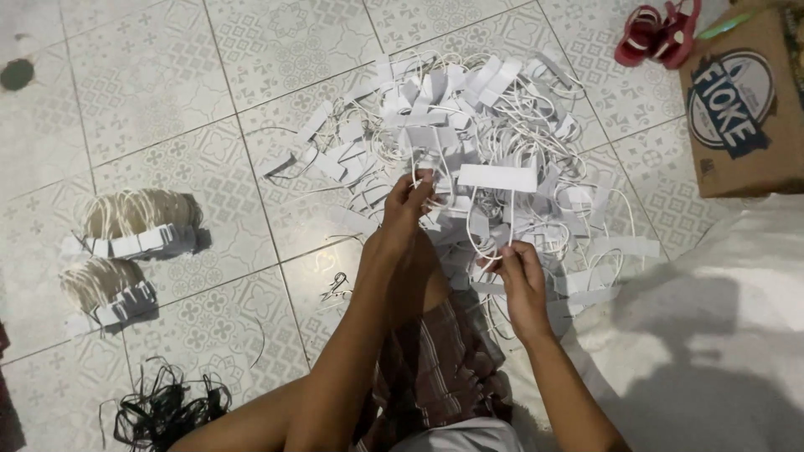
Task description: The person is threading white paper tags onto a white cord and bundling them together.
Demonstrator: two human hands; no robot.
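Currently, the left hand pinched one thin white cord handle with a white paper strip at its upper end, while the right hand gripped the lower loop of the same piece, near the person's knee. Both hands worked at the near edge of the large loose heap of white cord-and-paper handles, which lay at centre on the patterned grey floor tiles. At left, two finished bundles lay stacked neatly, well apart from the heap. Judged by volume, only a small share was bundled; most remained unsorted. A tangle of black cord lay near left, a brown cardboard box far right.
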